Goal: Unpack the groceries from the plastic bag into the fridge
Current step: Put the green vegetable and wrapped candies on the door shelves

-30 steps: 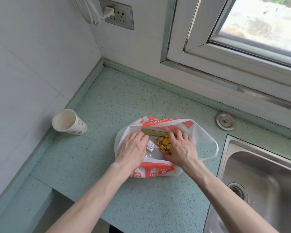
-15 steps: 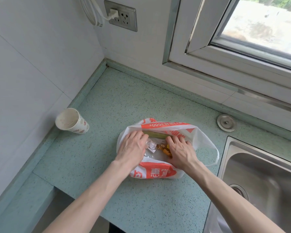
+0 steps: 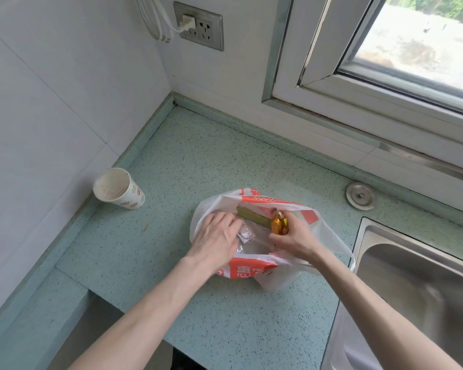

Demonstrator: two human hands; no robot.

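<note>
A white and orange plastic bag (image 3: 251, 271) lies open on the green speckled counter (image 3: 150, 252). My right hand (image 3: 292, 240) is closed around a small amber bottle (image 3: 279, 223) and holds it upright just above the bag's mouth. My left hand (image 3: 217, 239) rests inside the bag's left side, fingers bent beside a small clear wrapped packet (image 3: 246, 233). A long pale green item (image 3: 253, 217) lies at the back of the bag. The fridge is out of view.
A paper cup (image 3: 119, 188) lies tipped by the left wall. A steel sink (image 3: 417, 287) is at the right, with a round metal cap (image 3: 360, 196) behind it. A wall socket (image 3: 198, 29) with a plug and a window (image 3: 412, 49) are behind.
My right hand has closed on the amber bottle and lifted it upright out of the bag. My left hand has stayed in the bag's left side.
</note>
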